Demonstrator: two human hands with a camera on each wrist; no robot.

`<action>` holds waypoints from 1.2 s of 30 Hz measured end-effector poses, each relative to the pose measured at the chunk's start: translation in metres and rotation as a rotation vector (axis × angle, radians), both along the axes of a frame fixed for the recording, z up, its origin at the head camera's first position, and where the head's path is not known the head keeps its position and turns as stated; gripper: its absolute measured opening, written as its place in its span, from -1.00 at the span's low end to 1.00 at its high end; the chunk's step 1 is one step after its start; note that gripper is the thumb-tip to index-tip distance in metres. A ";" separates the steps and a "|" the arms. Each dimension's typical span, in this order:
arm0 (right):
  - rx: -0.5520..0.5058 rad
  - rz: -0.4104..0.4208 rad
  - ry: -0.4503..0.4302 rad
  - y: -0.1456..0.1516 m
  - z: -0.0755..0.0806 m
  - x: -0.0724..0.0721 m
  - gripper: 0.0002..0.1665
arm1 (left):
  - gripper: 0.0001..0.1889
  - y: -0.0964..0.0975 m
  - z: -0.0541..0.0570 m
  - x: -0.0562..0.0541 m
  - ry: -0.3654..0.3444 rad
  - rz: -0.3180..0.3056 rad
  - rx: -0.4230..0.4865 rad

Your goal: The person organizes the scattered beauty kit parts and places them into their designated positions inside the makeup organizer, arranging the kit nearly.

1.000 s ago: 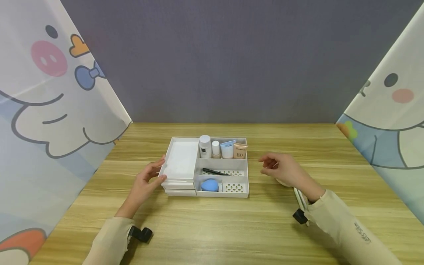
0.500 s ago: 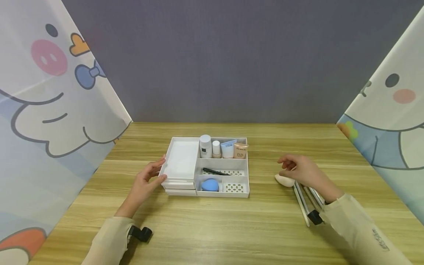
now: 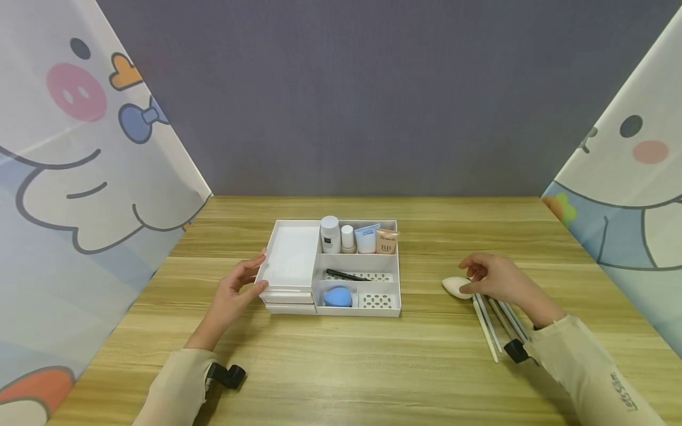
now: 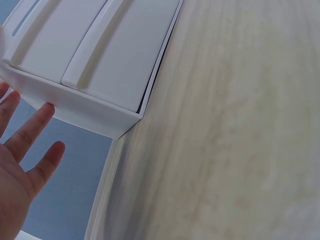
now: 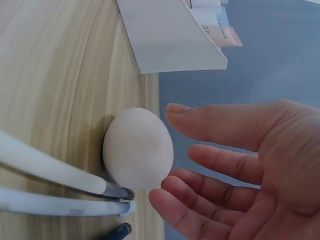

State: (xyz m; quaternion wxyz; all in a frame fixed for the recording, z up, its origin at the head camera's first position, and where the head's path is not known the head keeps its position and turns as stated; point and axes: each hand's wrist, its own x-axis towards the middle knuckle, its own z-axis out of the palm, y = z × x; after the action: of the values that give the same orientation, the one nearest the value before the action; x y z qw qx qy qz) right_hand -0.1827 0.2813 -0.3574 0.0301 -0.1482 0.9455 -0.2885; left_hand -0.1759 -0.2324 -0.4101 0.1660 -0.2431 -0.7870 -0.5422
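My left hand (image 3: pixel 237 290) rests its fingertips against the left side of a white desktop organizer (image 3: pixel 290 254), whose drawer fronts (image 4: pixel 117 55) show in the left wrist view. My right hand (image 3: pixel 501 279) hovers over a cream egg-shaped makeup sponge (image 3: pixel 455 287) on the table. Its thumb and fingers are spread loosely beside the sponge in the right wrist view; whether a fingertip touches it I cannot tell. Several makeup brushes (image 3: pixel 486 331) lie under and beside that hand, partly hidden by it.
In the organizer's compartments stand a white bottle (image 3: pixel 330 236), a small white-capped bottle (image 3: pixel 347 238), a blue-and-white tube (image 3: pixel 366 239) and a BB cream tube (image 3: pixel 386 241). A black pen (image 3: pixel 346 276) and a blue makeup sponge (image 3: pixel 338 297) lie nearer the front.
My right hand has moved away from the organizer to the right, reaching the cream sponge, and more of the brushes now shows. The left hand has stayed at the organizer.
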 end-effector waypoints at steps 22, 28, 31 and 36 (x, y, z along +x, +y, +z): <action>-0.005 0.000 -0.021 0.008 -0.015 -0.001 -0.59 | -0.52 0.000 -0.002 0.001 0.006 -0.022 0.027; -0.001 0.002 -0.004 0.009 -0.016 0.000 -0.60 | -0.53 0.000 -0.001 0.001 0.013 -0.021 0.022; -0.005 -0.002 0.003 0.009 -0.017 0.000 -0.60 | -0.52 -0.001 -0.001 0.001 0.013 -0.019 0.020; -0.009 -0.005 0.013 0.009 -0.017 0.002 -0.62 | -0.53 -0.001 -0.002 0.000 0.013 -0.017 0.015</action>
State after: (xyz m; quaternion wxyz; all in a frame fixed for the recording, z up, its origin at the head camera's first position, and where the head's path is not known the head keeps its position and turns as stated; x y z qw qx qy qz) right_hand -0.1811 0.2906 -0.3744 0.0227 -0.1480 0.9447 -0.2919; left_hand -0.1759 -0.2330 -0.4119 0.1684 -0.2520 -0.7797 -0.5480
